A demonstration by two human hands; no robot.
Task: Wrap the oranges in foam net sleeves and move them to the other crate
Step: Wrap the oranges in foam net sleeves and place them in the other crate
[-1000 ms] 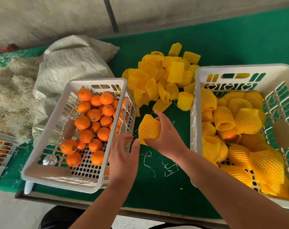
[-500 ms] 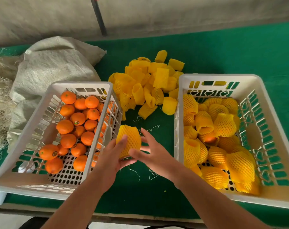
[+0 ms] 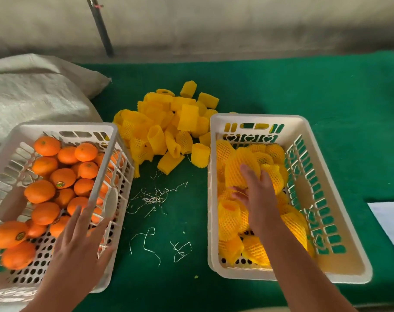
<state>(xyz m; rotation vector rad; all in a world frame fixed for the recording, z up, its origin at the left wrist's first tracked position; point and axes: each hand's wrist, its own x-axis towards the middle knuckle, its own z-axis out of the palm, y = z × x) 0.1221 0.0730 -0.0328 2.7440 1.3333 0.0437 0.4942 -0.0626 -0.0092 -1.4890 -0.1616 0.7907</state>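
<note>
Green felt covered the desk [image 3: 281,91], which stood against a grey concrete wall [image 3: 214,23] with a dark pole [image 3: 100,25] leaning on it. On the near left sat a white slotted plastic crate [image 3: 105,158] holding bare orange fruits [image 3: 63,177], several with small round stickers. On the right sat a second white slotted plastic crate [image 3: 322,167] filled with oranges wrapped in yellow foam net sleeves [image 3: 234,219]. Between the two crates, toward the far side, lay a loose heap of empty yellow foam net sleeves [image 3: 169,124], and nearer the camera pale thin fibre strands [image 3: 153,197] were scattered on the felt. The left hand [image 3: 78,242] hovered over the near right corner of the fruit crate, its grip wide, fingers spread and straight, holding nothing. The right hand [image 3: 256,197] reached down into the right crate, fingers extended and laid on a sleeved orange [image 3: 241,167] at the top of the pile; whether they were pressing it or merely touching could not be told, as the hand was blurred. A grey woven sack [image 3: 33,91] lay behind the left crate, and a white sheet [image 3: 392,219] showed at the right edge of the desk.
</note>
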